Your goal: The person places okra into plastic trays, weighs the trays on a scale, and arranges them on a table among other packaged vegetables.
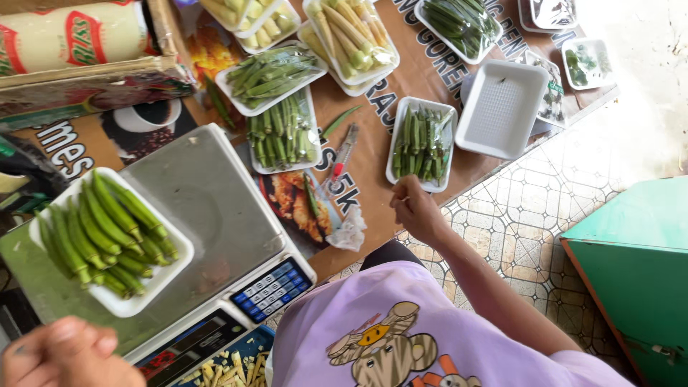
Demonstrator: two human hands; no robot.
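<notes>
My right hand [416, 209] reaches out at the centre of the frame, fingers curled loosely together with nothing between them, knuckles just touching the near rim of a white tray of okra [423, 143]. That tray is long and narrow, set upright in the frame, packed with slim green pods lying side by side under clear wrap. My left hand [64, 355] sits in the lower left corner, blurred; I cannot tell whether its fingers are closed or loose.

At left, a second white tray heaped with okra [118, 244] rests on the steel pan of a scale [215, 208], whose blue keypad sits at lower centre. A red-handled knife [342, 159] lies just left of my right hand's tray. An empty white tray [502, 107] stands to the upper right. More wrapped trays of green pods [276, 107] fill the top middle. Everything lies on a brown printed banner with large dark letters [401, 79]. In the upper left lies a pale roll with red oval labels [72, 32].
</notes>
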